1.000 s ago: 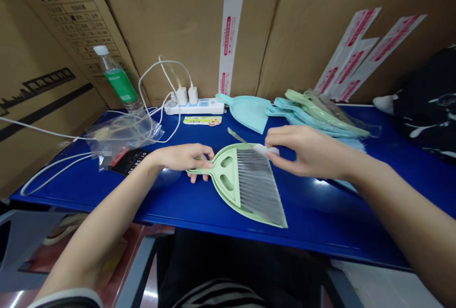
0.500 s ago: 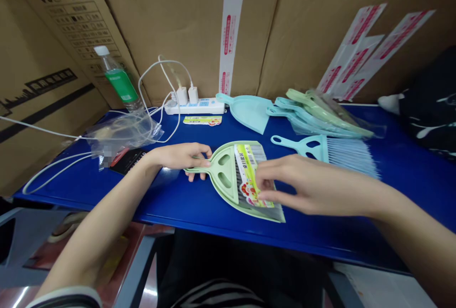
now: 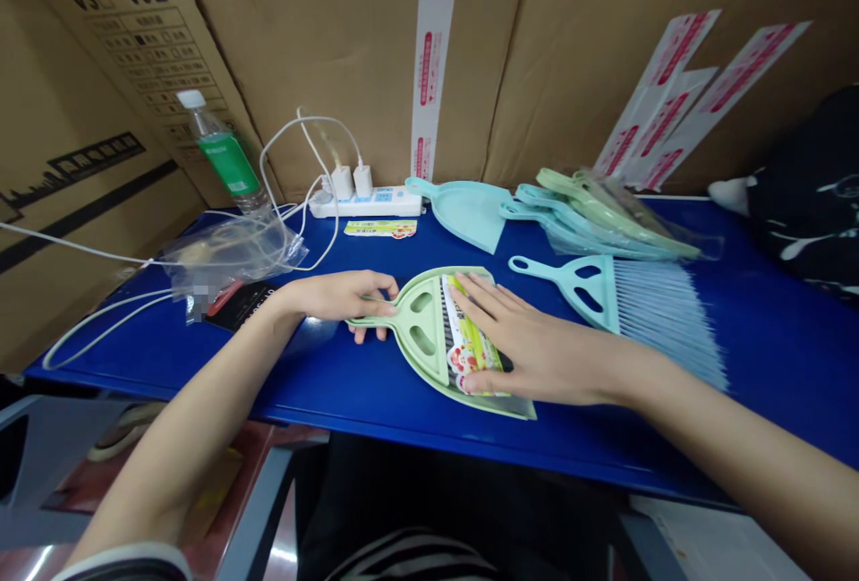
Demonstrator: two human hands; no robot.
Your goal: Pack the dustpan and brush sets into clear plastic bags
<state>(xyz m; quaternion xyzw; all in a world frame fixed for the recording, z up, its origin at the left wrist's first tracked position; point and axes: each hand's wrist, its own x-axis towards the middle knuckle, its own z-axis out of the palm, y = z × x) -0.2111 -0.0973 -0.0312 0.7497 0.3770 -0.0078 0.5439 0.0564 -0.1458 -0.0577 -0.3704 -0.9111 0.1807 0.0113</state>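
Observation:
A light green dustpan [image 3: 436,391] lies on the blue table with a matching green hand brush [image 3: 403,323] nested in it. Across the brush's dark bristles runs a yellow-green and white paper label [image 3: 463,357]. My left hand [image 3: 349,296] is closed around the two green handles. Flat over the label and bristles rests my right hand [image 3: 516,335], its fingers spread and covering part of the label. Just right of it lies a light blue hand brush [image 3: 583,284], and behind sits a light blue dustpan [image 3: 470,209].
Plastic-wrapped blue and green dustpan sets [image 3: 604,214] are stacked at the back right. A white power strip [image 3: 389,201] with chargers, a loose label [image 3: 380,229], a water bottle [image 3: 232,160], cables and clear plastic bags [image 3: 232,245] occupy the left. Cardboard walls [image 3: 322,26] stand behind.
My right hand has gone from curled fingers at the label's right side to lying flat with fingers stretched over it. My left hand keeps its hold on the handles.

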